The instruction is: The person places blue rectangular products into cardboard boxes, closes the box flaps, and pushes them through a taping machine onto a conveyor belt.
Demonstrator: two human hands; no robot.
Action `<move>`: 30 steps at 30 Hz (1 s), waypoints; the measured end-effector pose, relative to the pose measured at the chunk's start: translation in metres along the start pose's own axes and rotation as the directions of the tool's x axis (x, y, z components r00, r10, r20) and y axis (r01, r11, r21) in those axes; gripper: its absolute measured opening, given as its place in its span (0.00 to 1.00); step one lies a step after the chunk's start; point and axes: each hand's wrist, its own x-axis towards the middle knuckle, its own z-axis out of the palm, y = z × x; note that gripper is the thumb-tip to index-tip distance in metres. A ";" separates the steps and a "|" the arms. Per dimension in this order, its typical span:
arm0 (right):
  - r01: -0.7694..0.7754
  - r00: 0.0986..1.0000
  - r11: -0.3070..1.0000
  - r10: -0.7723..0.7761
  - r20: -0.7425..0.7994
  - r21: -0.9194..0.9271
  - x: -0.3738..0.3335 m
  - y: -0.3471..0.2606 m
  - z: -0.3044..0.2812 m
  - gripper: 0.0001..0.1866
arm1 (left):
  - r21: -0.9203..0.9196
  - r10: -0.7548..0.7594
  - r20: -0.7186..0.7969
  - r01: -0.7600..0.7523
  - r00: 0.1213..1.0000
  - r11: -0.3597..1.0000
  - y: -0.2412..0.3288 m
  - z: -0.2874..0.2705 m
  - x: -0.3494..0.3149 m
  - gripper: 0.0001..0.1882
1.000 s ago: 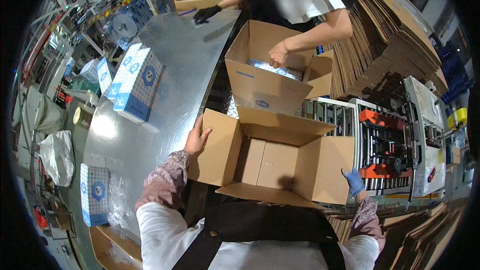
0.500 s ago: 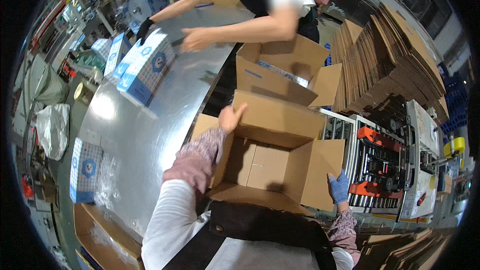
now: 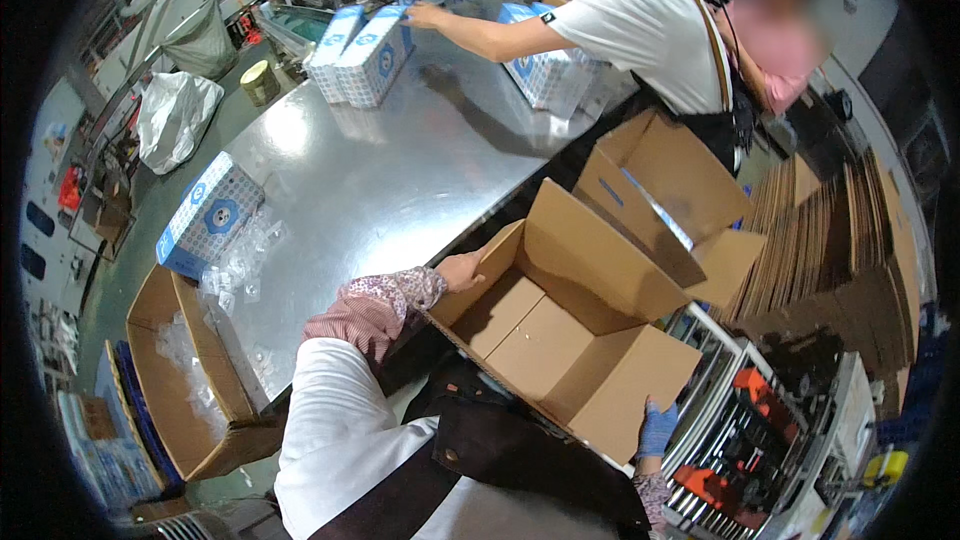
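In front of me stands an open cardboard box (image 3: 545, 340), its flaps folded outward and nothing lying on its bottom. At the upper left corner of the box, my bare left hand (image 3: 462, 271) grips the edge of the left flap. On the opposite side my right hand (image 3: 657, 428), in a blue fingerless glove, holds the edge of the right flap, with some fingers hidden behind the cardboard. A second open carton (image 3: 665, 205) stands just beyond, with something blue and white partly visible inside.
A metal table (image 3: 330, 200) carries a blue-and-white package (image 3: 212, 217), clear plastic pieces (image 3: 240, 265) and more packages (image 3: 370, 58). Across it a co-worker (image 3: 650, 30) reaches to those packages. Flattened cartons (image 3: 820, 240) stack at right, beside a roller conveyor (image 3: 725, 440). A carton of plastic (image 3: 165, 360) stands lower left.
The view has turned left. My left hand has gone from the far flap to the left flap; my right hand stays on the right flap. The co-worker now reaches to a different pair of packages.
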 end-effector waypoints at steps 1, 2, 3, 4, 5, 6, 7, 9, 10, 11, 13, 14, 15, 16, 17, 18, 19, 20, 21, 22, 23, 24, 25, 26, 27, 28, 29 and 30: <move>-0.018 1.000 0.994 0.017 0.010 0.107 0.003 -0.017 0.017 0.21 | 0.033 -0.032 0.001 0.032 1.000 0.999 -0.003 -0.016 -0.001 0.39; 0.023 0.999 0.986 -0.026 0.018 0.167 0.013 -0.019 0.031 0.21 | 0.053 0.018 -0.163 -0.009 0.987 0.999 -0.005 -0.029 -0.006 0.29; 0.051 0.998 0.972 -0.059 0.030 0.229 0.016 -0.017 0.044 0.21 | -0.083 0.041 -0.185 -0.057 0.982 0.995 -0.007 -0.053 -0.012 0.25; -0.014 0.999 0.991 0.007 0.051 0.135 0.017 -0.026 0.058 0.21 | -0.222 0.039 -0.212 -0.087 0.977 0.971 -0.020 -0.076 -0.023 0.23; -0.024 0.999 0.981 0.014 0.051 0.190 0.015 -0.036 0.068 0.21 | -0.354 0.036 -0.244 -0.123 0.969 0.927 -0.033 -0.100 -0.032 0.20; -0.005 0.996 0.993 -0.005 0.086 0.115 0.011 -0.047 0.066 0.21 | -0.506 -0.154 -0.376 -0.063 0.914 0.860 -0.043 -0.113 -0.044 0.16; 0.026 0.992 0.999 -0.031 0.126 0.040 0.009 -0.054 0.062 0.21 | -0.343 -0.176 -0.567 -0.036 0.805 0.939 -0.069 -0.120 -0.055 0.16; 0.071 0.997 0.986 -0.073 0.006 0.151 -0.001 -0.051 0.058 0.21 | -0.189 -0.220 -0.858 0.113 0.465 0.975 -0.111 -0.126 -0.087 0.18; -0.017 0.994 0.998 0.011 0.105 0.058 -0.007 -0.066 0.057 0.20 | -0.164 -0.214 -0.939 0.194 0.270 0.967 -0.156 -0.119 -0.117 0.19; -0.112 0.976 0.993 0.116 0.186 -0.031 -0.010 -0.091 0.050 0.19 | -0.176 -0.266 -0.952 0.441 0.151 0.880 -0.164 -0.128 -0.156 0.18; 0.097 0.946 0.753 0.134 0.295 -0.651 -0.018 -0.138 0.051 0.32 | -0.318 -0.381 -0.923 0.667 -0.055 0.674 -0.190 -0.122 -0.221 0.25; 0.606 0.795 0.393 -0.282 0.536 -0.692 0.012 -0.066 0.009 0.23 | -0.355 -0.379 -0.913 0.752 -0.150 0.555 -0.216 -0.109 -0.256 0.29; 0.186 0.957 0.438 0.122 0.264 -0.880 0.018 -0.079 0.023 0.35 | -0.381 -0.419 -0.889 0.806 -0.185 0.453 -0.237 -0.095 -0.294 0.40; 0.168 0.942 0.761 0.063 0.330 -0.627 0.032 -0.052 0.009 0.27 | -0.386 -0.463 -0.855 0.884 -0.236 0.263 -0.254 -0.079 -0.323 0.49; 0.121 0.930 0.958 -0.017 0.367 -0.261 0.049 -0.021 -0.003 0.20 | -0.417 -0.477 -0.844 0.861 -0.248 0.291 -0.273 -0.070 -0.348 0.54; -0.001 0.965 0.975 0.059 0.256 -0.222 0.054 -0.026 0.011 0.19 | -0.412 -0.596 -0.784 0.863 -0.171 0.294 -0.279 -0.076 -0.354 0.53; -0.117 0.980 0.978 0.142 0.139 -0.173 0.060 -0.034 0.024 0.19 | -0.411 -0.706 -0.703 0.860 -0.087 0.303 -0.283 -0.084 -0.355 0.52; -0.226 0.973 0.968 0.230 0.022 -0.110 0.064 -0.043 0.034 0.19 | -0.370 -0.675 -0.737 0.857 -0.036 0.359 -0.282 -0.088 -0.347 0.48; -0.248 0.968 0.966 0.250 0.027 -0.074 0.067 -0.051 0.043 0.19 | -0.328 -0.635 -0.772 0.851 0.009 0.411 -0.276 -0.094 -0.332 0.43; -0.271 0.962 0.962 0.272 0.030 -0.037 0.069 -0.057 0.049 0.19 | -0.281 -0.591 -0.804 0.841 0.057 0.463 -0.273 -0.097 -0.324 0.39; -0.294 0.955 0.956 0.294 0.031 0.000 0.070 -0.062 0.052 0.18 | -0.260 -0.551 -0.832 0.829 0.068 0.494 -0.280 -0.087 -0.323 0.34; -0.319 0.947 0.947 0.317 0.040 0.045 0.070 -0.064 0.056 0.18 | -0.233 -0.502 -0.862 0.820 0.075 0.523 -0.288 -0.076 -0.323 0.28; -0.344 0.939 0.935 0.341 0.048 0.090 0.069 -0.066 0.060 0.18 | -0.203 -0.450 -0.889 0.810 0.083 0.551 -0.296 -0.067 -0.325 0.23; -0.364 0.931 0.921 0.364 0.027 0.135 0.062 -0.068 0.057 0.18 | -0.200 -0.389 -0.920 0.793 0.050 0.575 -0.293 -0.073 -0.314 0.16; -0.303 0.952 0.952 0.301 0.056 0.042 0.052 -0.080 0.061 0.18 | -0.250 -0.417 -0.908 0.773 0.022 0.584 -0.289 -0.077 -0.319 0.13; -0.231 0.969 0.972 0.234 0.086 -0.042 0.043 -0.091 0.067 0.18 | -0.266 -0.419 -0.908 0.779 -0.005 0.568 -0.296 -0.080 -0.324 0.12; -0.211 0.974 0.973 0.217 0.059 -0.097 0.042 -0.092 0.063 0.18 | -0.282 -0.415 -0.909 0.783 -0.035 0.554 -0.301 -0.086 -0.331 0.10; -0.195 0.980 0.971 0.199 0.019 -0.137 0.040 -0.085 0.059 0.17 | -0.294 -0.364 -0.929 0.740 -0.072 0.605 -0.303 -0.094 -0.327 0.08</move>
